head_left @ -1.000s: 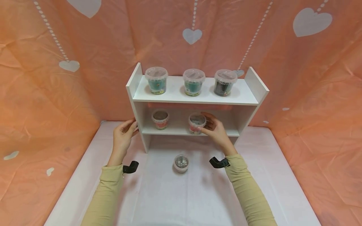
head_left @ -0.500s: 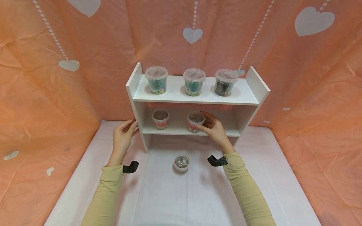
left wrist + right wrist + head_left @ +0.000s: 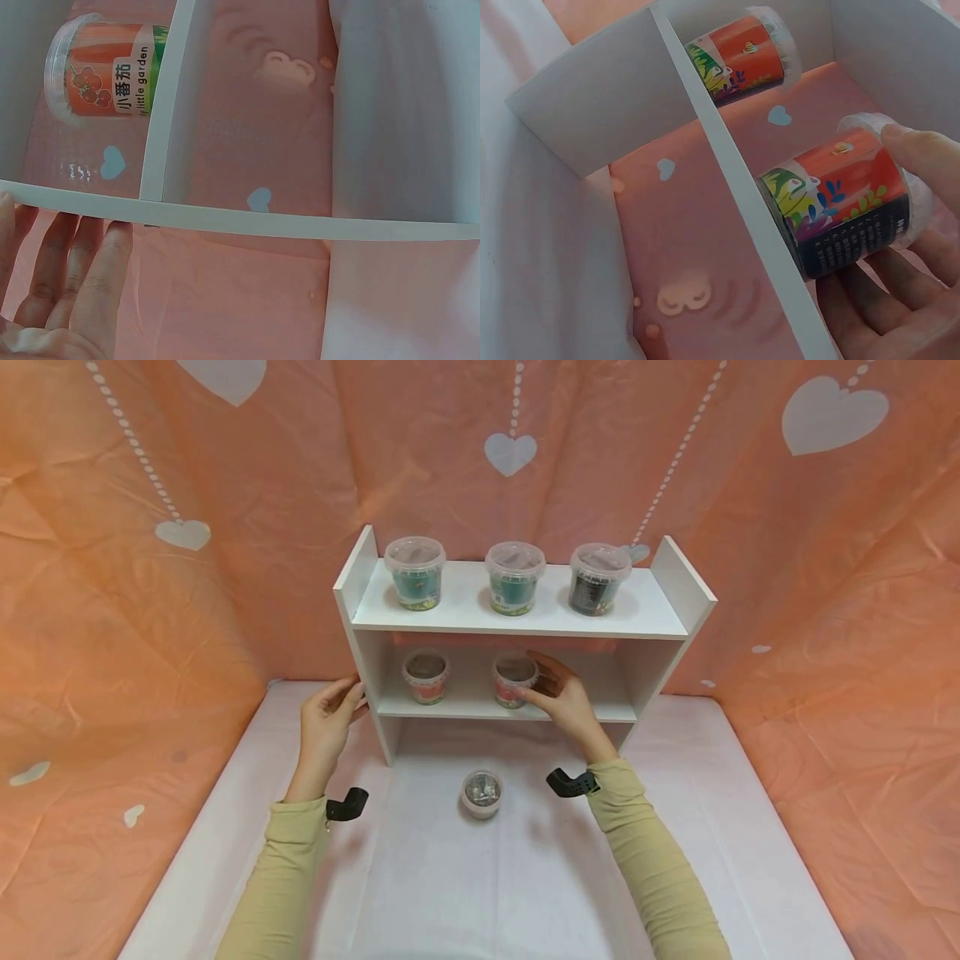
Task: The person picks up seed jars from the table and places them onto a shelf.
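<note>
A white two-level shelf [image 3: 517, 618] stands on the table. My right hand [image 3: 558, 695] grips a small red-labelled tub [image 3: 514, 680] [image 3: 840, 204] standing in the middle of the lower level; fingers and thumb wrap its side. A second red tub [image 3: 426, 676] [image 3: 739, 56] [image 3: 105, 71] stands at the left of that level. My left hand [image 3: 327, 720] [image 3: 60, 300] rests with straight fingers against the shelf's left side panel [image 3: 358, 635]. Three lidded tubs line the top level, two green [image 3: 415, 572] [image 3: 513, 577] and one dark [image 3: 597, 578].
A small lidded tub [image 3: 481, 792] sits on the white table [image 3: 465, 877] in front of the shelf, between my forearms. Orange cloth with white hearts [image 3: 150, 568] closes in the back and both sides. The right part of the lower level holds nothing.
My right hand has pushed the red tub a little farther back and left on the lower level. My left hand has stayed on the side panel.
</note>
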A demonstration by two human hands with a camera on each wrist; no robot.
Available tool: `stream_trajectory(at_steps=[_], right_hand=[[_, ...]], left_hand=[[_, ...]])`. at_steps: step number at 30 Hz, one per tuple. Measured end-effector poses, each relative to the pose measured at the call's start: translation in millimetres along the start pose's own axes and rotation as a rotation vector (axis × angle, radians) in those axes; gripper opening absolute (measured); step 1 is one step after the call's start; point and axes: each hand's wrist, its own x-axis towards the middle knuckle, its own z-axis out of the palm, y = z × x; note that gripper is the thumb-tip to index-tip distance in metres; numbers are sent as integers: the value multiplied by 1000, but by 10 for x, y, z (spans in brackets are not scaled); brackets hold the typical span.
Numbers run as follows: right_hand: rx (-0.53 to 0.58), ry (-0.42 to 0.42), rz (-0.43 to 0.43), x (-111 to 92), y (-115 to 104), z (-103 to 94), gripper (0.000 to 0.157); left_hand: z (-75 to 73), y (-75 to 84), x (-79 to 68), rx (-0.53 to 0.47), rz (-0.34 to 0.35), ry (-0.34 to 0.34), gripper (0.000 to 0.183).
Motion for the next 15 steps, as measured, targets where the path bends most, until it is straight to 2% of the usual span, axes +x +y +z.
stream_trajectory(at_steps=[15], right_hand=[[46, 2, -7, 29, 45, 24, 62]], left_hand=[[-4, -2, 0, 16, 18, -15, 33]])
